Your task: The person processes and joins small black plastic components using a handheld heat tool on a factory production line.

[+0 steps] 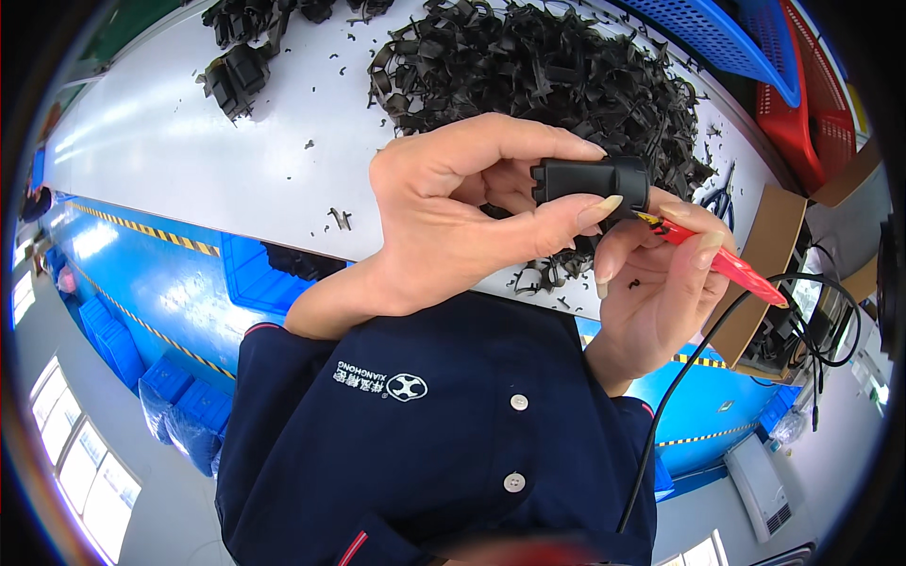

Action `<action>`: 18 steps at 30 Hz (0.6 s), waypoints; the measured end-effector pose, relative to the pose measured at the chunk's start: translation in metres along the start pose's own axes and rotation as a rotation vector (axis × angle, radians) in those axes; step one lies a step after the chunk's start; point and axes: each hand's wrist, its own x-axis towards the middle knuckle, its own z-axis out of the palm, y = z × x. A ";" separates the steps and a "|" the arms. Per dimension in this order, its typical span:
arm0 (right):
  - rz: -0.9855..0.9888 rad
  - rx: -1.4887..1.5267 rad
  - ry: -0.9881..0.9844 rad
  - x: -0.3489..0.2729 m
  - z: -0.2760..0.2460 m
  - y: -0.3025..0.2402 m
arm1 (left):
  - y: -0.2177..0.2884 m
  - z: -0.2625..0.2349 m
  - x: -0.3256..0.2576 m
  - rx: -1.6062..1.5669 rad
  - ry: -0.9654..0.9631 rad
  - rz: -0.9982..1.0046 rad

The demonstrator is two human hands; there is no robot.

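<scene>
My left hand [453, 203] pinches a black cylindrical plastic part [593, 179] between thumb and fingers, above the table's near side. The part lies roughly sideways, its wider collar end pointing right. In my right hand [661, 283] is a slim red-handled tool [722, 261], gripped between thumb and fingers like a pen. Its yellowish front end reaches the lower right edge of the part; the very tip is too small to make out, so I cannot tell whether it touches. Behind my hands spreads a large heap of thin black plastic scraps [510, 71].
More black plastic parts [236, 80] lie at the far left of the white table [189, 141]. Blue [727, 38] and red baskets [797, 113] stand at the far right. Dark-handled pliers or scissors [722, 200] lie near a cardboard box [769, 236]. A black cable [661, 406] hangs at right.
</scene>
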 end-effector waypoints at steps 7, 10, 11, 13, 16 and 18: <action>0.004 -0.011 0.031 0.001 0.002 0.000 | -0.001 -0.006 -0.001 0.082 -0.126 0.066; -0.103 -0.188 0.039 -0.001 0.003 0.005 | -0.001 -0.006 -0.001 0.133 -0.111 0.076; -0.202 -0.368 0.039 -0.002 0.004 0.006 | -0.003 -0.003 -0.002 0.134 -0.112 0.075; -0.396 -0.708 0.053 -0.002 0.008 0.012 | -0.008 0.005 -0.004 0.213 0.075 0.133; -0.383 -0.977 0.195 0.006 0.002 0.020 | -0.006 0.003 -0.006 0.333 0.070 0.160; -0.177 -0.757 0.354 0.013 -0.003 0.017 | -0.006 0.000 -0.003 0.393 0.040 0.180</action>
